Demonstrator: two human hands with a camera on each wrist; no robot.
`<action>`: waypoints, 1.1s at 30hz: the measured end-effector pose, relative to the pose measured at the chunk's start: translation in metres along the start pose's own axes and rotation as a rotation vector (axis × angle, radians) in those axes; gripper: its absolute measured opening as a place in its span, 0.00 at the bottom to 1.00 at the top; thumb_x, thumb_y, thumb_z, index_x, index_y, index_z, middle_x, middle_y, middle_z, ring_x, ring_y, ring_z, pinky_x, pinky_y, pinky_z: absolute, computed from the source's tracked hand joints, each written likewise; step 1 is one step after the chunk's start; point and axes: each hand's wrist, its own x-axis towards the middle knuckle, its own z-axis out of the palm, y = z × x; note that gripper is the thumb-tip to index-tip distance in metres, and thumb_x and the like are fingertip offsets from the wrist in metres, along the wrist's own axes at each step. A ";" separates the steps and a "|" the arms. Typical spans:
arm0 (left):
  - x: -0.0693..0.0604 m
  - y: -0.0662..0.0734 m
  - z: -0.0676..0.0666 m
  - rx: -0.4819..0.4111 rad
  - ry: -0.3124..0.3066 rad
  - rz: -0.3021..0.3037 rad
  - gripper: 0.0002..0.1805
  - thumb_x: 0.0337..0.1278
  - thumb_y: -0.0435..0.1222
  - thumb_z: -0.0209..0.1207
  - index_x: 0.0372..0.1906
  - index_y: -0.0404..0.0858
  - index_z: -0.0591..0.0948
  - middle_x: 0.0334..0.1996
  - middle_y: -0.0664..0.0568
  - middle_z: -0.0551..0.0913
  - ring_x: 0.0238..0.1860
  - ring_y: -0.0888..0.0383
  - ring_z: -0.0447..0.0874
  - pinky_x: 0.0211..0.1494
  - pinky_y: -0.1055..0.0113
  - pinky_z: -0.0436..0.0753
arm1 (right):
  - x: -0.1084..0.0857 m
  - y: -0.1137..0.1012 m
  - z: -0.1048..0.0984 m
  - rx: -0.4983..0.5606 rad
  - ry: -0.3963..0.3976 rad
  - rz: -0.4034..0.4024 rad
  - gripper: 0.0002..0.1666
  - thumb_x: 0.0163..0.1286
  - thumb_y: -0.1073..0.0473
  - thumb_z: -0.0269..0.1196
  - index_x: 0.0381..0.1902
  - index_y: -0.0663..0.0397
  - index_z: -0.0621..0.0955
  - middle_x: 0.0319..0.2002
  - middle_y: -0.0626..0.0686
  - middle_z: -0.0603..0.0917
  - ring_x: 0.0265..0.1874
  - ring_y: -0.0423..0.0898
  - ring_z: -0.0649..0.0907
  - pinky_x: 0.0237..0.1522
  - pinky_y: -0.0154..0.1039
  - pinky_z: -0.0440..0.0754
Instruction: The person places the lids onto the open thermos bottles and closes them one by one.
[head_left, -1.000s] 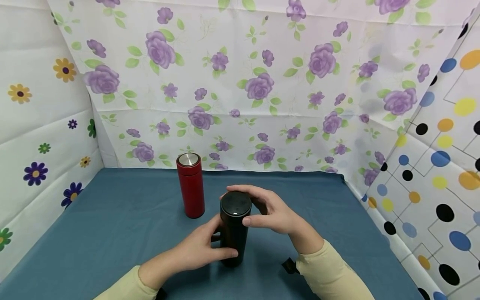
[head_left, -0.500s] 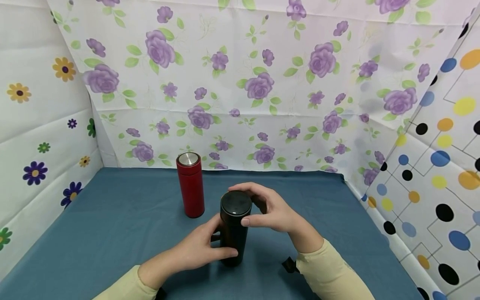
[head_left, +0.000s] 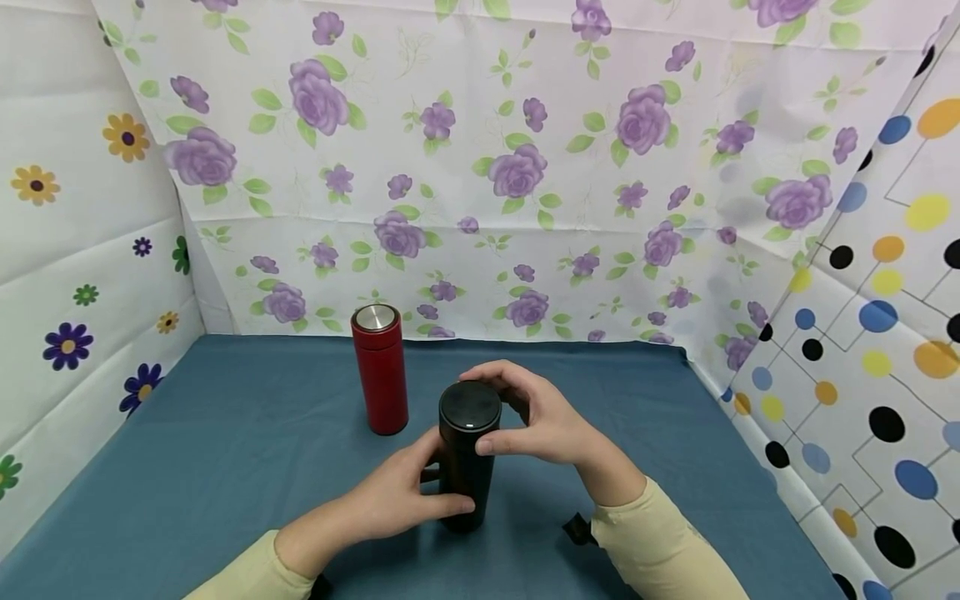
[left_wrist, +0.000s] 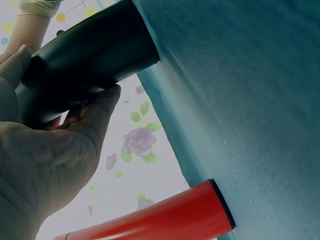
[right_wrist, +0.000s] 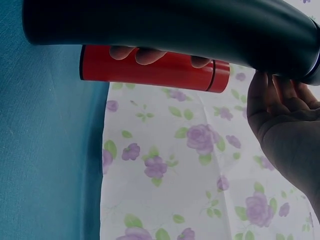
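A black thermos flask (head_left: 467,475) stands upright on the blue cloth, its dark round lid (head_left: 470,406) facing up. My left hand (head_left: 397,492) grips the lower body from the left, thumb across the front. From the right, my right hand (head_left: 543,421) holds the top at the lid, thumb in front and fingers behind. In the left wrist view the thermos (left_wrist: 95,55) lies within the curve of the left hand (left_wrist: 55,150). The right wrist view shows the right hand's fingers (right_wrist: 287,95) against the upper end; several left fingertips show along the body.
A red thermos flask (head_left: 382,383) with a silver top stands upright behind and left of the black one. The blue cloth (head_left: 247,433) covers the table. Patterned sheets (head_left: 465,275) rise at the back and both sides. A small black object (head_left: 579,530) sits by the right cuff.
My right hand has turned slightly around the lid: its thumb has shifted left in front, its fingers right behind. The left hand and both flasks stay in place.
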 end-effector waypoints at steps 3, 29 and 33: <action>0.000 0.000 0.000 0.004 0.002 0.003 0.41 0.69 0.48 0.77 0.80 0.57 0.69 0.65 0.61 0.84 0.71 0.52 0.81 0.74 0.34 0.79 | 0.000 -0.001 0.000 -0.015 0.006 0.001 0.40 0.75 0.48 0.78 0.76 0.56 0.77 0.62 0.59 0.85 0.59 0.55 0.86 0.63 0.48 0.86; 0.000 0.000 -0.001 0.015 0.001 0.022 0.42 0.69 0.48 0.77 0.81 0.58 0.68 0.64 0.62 0.84 0.70 0.56 0.82 0.76 0.37 0.79 | -0.001 -0.002 0.001 -0.072 0.037 0.026 0.41 0.71 0.44 0.81 0.74 0.51 0.78 0.63 0.55 0.84 0.61 0.55 0.86 0.64 0.50 0.86; 0.000 0.000 -0.001 0.011 0.001 0.020 0.41 0.69 0.48 0.77 0.80 0.58 0.69 0.64 0.62 0.84 0.70 0.56 0.82 0.76 0.37 0.78 | -0.001 -0.001 0.000 -0.057 0.017 0.016 0.43 0.74 0.41 0.78 0.78 0.53 0.76 0.67 0.56 0.83 0.64 0.54 0.84 0.67 0.48 0.84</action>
